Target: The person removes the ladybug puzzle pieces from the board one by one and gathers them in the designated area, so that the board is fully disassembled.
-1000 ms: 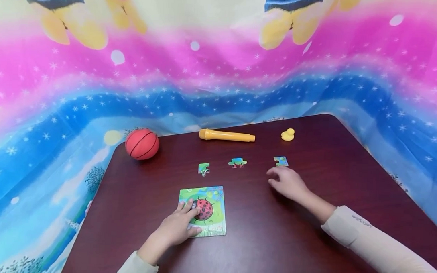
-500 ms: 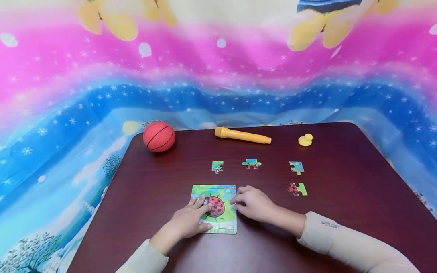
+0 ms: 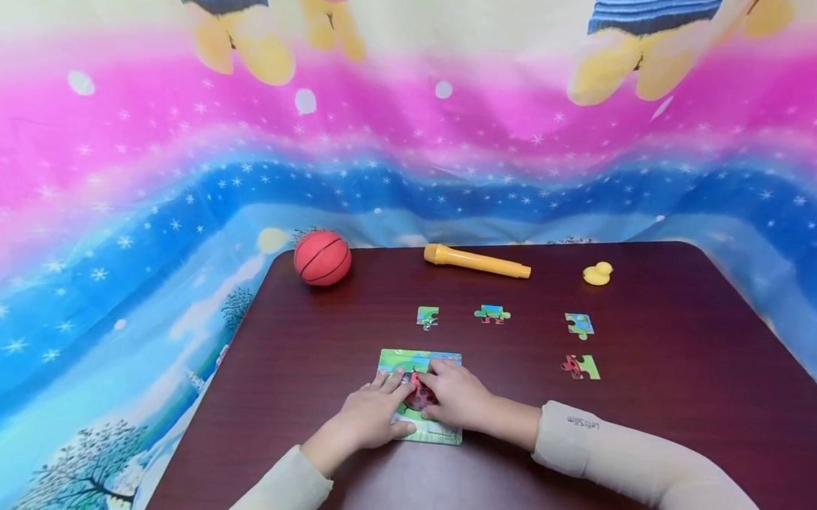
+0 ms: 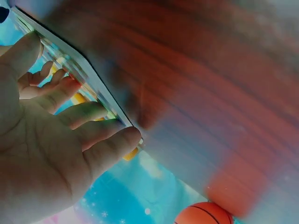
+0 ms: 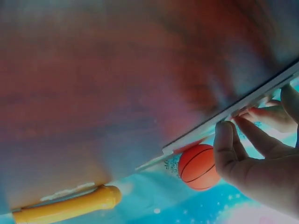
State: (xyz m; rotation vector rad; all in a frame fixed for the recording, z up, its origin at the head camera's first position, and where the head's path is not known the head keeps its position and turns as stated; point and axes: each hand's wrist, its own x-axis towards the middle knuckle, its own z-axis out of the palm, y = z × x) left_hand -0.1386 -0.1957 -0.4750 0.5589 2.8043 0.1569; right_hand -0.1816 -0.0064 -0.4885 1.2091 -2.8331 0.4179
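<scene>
A square ladybug jigsaw puzzle [image 3: 436, 436] lies on the dark table near its front. My left hand [image 3: 370, 415] rests on its left part with fingers spread and fairly straight. My right hand [image 3: 459, 395] covers its right part; thumb and fingertips touch the ladybug area, set apart from each other and slightly bent. What lies under the right palm is hidden. In the right wrist view the right fingertips [image 5: 225, 127] meet the puzzle's surface. Loose jigsaw pieces lie beyond: a green one [image 3: 427, 316], a blue-green one [image 3: 492, 313], a blue one [image 3: 579, 325] and a red-green one [image 3: 582, 367].
A small red basketball [image 3: 323, 258] sits at the table's back left corner. A yellow toy microphone [image 3: 477, 260] lies along the back edge, with a yellow rubber duck [image 3: 598, 274] to its right. A colourful printed curtain [image 3: 413, 135] hangs behind the table [image 3: 670, 309].
My right hand has come left from the loose pieces onto the puzzle, uncovering the red-green piece on the table. The left hand stays on the puzzle. The head view has shifted right.
</scene>
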